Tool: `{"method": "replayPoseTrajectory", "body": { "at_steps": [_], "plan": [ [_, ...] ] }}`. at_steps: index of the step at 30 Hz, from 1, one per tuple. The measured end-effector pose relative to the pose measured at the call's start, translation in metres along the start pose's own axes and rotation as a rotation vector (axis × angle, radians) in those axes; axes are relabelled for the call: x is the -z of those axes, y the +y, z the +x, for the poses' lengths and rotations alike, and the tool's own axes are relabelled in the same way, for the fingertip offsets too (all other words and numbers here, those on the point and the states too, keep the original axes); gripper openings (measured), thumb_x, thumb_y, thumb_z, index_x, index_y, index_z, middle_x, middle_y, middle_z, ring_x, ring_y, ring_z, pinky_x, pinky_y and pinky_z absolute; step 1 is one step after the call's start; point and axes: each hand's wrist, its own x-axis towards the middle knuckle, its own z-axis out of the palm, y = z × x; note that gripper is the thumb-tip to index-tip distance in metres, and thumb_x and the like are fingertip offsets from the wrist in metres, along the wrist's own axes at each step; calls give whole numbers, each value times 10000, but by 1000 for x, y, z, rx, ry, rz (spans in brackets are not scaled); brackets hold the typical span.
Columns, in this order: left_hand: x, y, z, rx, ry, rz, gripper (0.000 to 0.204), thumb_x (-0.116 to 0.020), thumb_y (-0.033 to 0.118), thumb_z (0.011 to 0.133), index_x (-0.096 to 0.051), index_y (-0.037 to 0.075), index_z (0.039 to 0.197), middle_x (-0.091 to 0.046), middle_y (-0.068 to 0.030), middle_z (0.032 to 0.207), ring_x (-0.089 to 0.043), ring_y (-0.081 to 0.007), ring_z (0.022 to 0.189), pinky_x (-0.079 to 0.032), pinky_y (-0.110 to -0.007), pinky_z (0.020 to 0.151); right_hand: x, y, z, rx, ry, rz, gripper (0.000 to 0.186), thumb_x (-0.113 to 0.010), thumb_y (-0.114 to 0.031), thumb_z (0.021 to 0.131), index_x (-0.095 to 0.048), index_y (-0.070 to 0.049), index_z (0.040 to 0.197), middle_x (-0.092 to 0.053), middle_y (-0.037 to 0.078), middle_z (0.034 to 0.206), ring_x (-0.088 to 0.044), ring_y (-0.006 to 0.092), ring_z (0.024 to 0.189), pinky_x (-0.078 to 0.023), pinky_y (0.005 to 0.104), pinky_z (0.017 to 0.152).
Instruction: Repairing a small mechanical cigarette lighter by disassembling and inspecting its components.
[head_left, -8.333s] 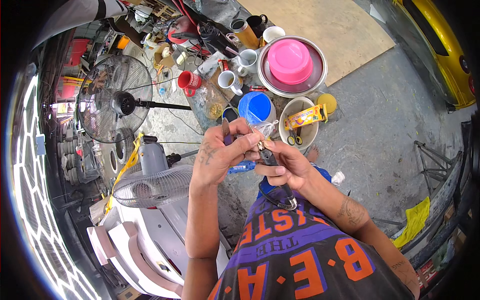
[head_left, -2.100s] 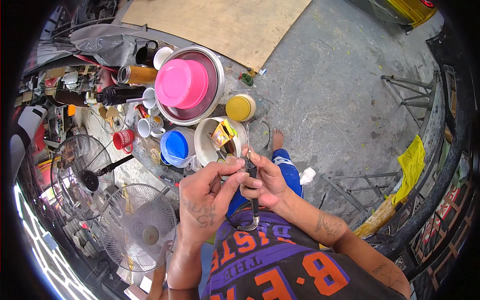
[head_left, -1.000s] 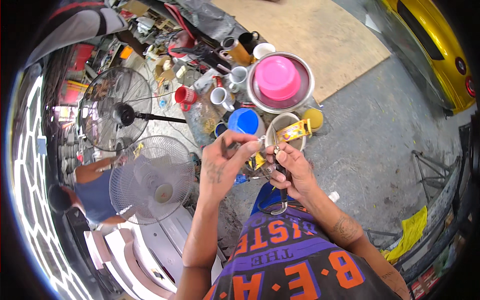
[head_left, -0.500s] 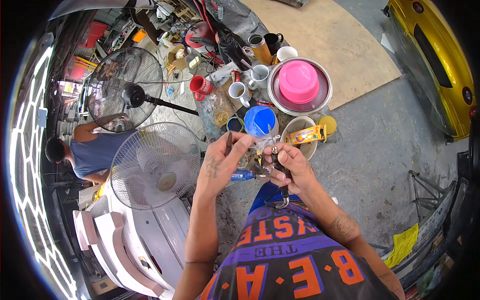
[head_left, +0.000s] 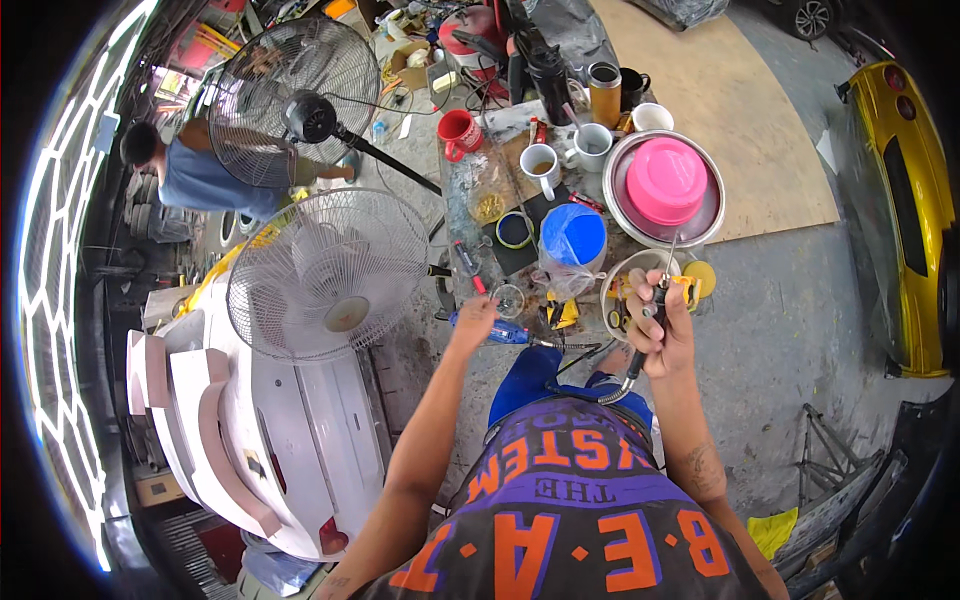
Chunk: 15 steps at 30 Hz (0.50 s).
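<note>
My right hand [head_left: 662,335] grips a slim black rotary handpiece [head_left: 660,290] with a flexible shaft trailing down toward my lap, its thin bit pointing up over a white bowl [head_left: 625,285] of small tools. My left hand [head_left: 473,322] reaches out to the left, fingers down at a blue tool body [head_left: 505,333] lying by a small round clear dish [head_left: 508,299]. Whether it grips anything I cannot tell.
A low cluttered board holds a blue-lidded tub [head_left: 573,235], a pink bowl in a metal basin [head_left: 665,185], mugs [head_left: 543,170] and a red cup [head_left: 460,132]. Two standing fans [head_left: 330,275] sit left, a white car body panel [head_left: 230,420] below them. Another person [head_left: 195,175] crouches far left. A yellow car [head_left: 910,200] is right.
My hands, joined together over the handpiece before, have separated: the left has gone out left to the blue tool, the right keeps the handpiece. The view tilted further left.
</note>
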Motion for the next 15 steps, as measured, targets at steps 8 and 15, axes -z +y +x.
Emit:
{"method": "replayPoseTrajectory", "body": {
  "at_steps": [8,15],
  "plan": [
    [-46,-7,54,-177,230,-48,172,-585,134,845,-633,-30,856,-626,-214,883,-573,-406,900,-468,-460,836,2,18,-1,-7,43,-34,350,-548,-310,993,-525,-17,1185,-411,45,966,-413,30,583,-301,134,376],
    [-16,-44,47,-316,-92,452,196,-628,39,765,-602,19,958,-563,-189,1029,-554,-395,1015,-474,-479,878,-7,34,5,-33,86,-95,356,-601,-307,961,-550,-16,1161,-448,50,977,-419,38,567,-310,136,384]
  ]
}}
